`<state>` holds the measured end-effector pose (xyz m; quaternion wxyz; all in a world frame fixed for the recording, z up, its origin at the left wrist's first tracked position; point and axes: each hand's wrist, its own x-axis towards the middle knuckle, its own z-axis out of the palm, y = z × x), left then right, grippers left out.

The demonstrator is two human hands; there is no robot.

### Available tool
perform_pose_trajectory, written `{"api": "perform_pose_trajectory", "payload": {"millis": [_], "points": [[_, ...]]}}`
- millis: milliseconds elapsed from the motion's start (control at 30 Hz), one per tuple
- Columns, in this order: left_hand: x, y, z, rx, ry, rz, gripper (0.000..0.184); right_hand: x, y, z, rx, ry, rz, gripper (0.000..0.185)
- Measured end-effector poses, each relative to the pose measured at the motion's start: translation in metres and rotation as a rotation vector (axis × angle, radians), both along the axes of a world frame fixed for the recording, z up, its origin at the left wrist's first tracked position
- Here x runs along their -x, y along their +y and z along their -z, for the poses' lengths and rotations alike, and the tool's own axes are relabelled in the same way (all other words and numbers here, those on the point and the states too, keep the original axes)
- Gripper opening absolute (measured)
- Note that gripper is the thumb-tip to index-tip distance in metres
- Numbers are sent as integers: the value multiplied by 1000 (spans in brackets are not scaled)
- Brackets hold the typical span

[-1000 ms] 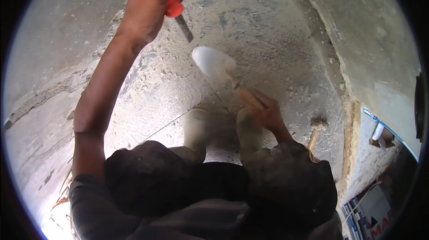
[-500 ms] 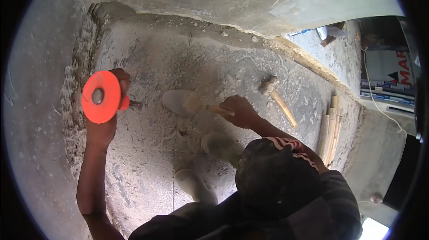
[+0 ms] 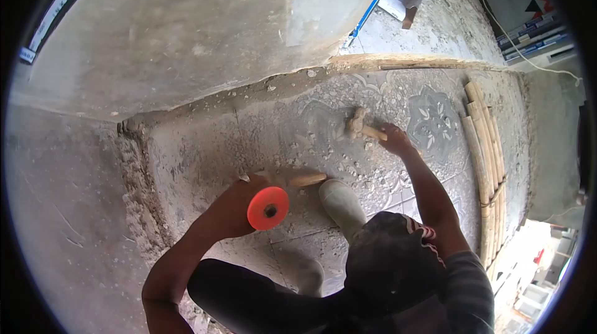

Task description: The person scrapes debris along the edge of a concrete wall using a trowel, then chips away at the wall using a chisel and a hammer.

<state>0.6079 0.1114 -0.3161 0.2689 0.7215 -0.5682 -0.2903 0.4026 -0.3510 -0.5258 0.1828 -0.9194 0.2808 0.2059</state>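
Observation:
My left hand (image 3: 235,211) is closed around a chisel with a round orange hand guard (image 3: 259,204); the dark struck end shows in the middle of the disc, and most of the shaft is hidden. To the right, my right hand (image 3: 397,140) grips the end of the wooden handle of a hammer (image 3: 373,132). The dusty hammer head is at or just above the rubble-strewn floor. Between my left hand and my boot lies a wooden-handled tool (image 3: 308,179), its head out of sight.
Patterned floor tiles (image 3: 429,119) are covered with dust and chips. Bamboo poles (image 3: 486,160) lie tied together at the right. A bare wall (image 3: 205,35) runs along the far side, beside a raised ledge (image 3: 448,29) with cardboard. My boots (image 3: 342,204) stand close to the tools.
My right hand has let go of the wooden-handled tool and taken hold of the hammer. My left hand has come inward with the chisel, nearer my boots. The view has turned.

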Motion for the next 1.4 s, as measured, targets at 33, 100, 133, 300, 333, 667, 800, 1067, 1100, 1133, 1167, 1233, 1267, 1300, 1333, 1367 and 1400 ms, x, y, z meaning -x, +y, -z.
{"api": "perform_pose_trajectory", "payload": {"millis": [33,100,133,300,333,667,800,1067,1100,1133,1167,1233,1267,1300,1333,1367,1400], "points": [[-1,-11,4,7,-56,55,28,-3,6,1,52,5,-30,56],[0,-33,17,29,-150,152,28,-7,17,6,161,33,-101,51],[-2,-46,26,87,-197,196,30,-3,22,9,185,-126,-131,46],[-10,-138,54,457,-303,237,43,6,57,-19,-71,-152,250,36],[-8,-157,54,498,-304,219,47,10,57,-27,-241,-127,349,37],[-8,-265,77,556,-393,232,43,80,83,-134,-773,-577,630,14],[-12,-267,104,650,-461,198,25,102,76,-137,-688,-552,614,15],[-29,-266,129,782,-559,165,15,117,70,-126,-334,-645,237,22],[-31,-268,126,796,-553,188,14,111,70,-130,-282,-668,172,23],[-32,-270,125,812,-547,209,14,103,72,-136,-284,-680,162,25],[-32,-271,126,829,-556,202,14,97,70,-137,-267,-708,68,26],[-31,-271,129,858,-567,189,16,87,65,-138,-239,-755,-116,27],[-30,-269,130,859,-549,188,16,81,65,-138,-199,-790,-186,29],[-31,-267,131,861,-532,189,17,76,67,-141,-162,-811,-242,29],[-32,-267,132,865,-518,190,18,70,70,-146,-122,-834,-299,28],[-34,-266,131,863,-500,194,18,64,72,-151,-82,-855,-357,28],[-37,-264,131,861,-483,197,18,60,71,-154,-84,-868,-437,27]]}}
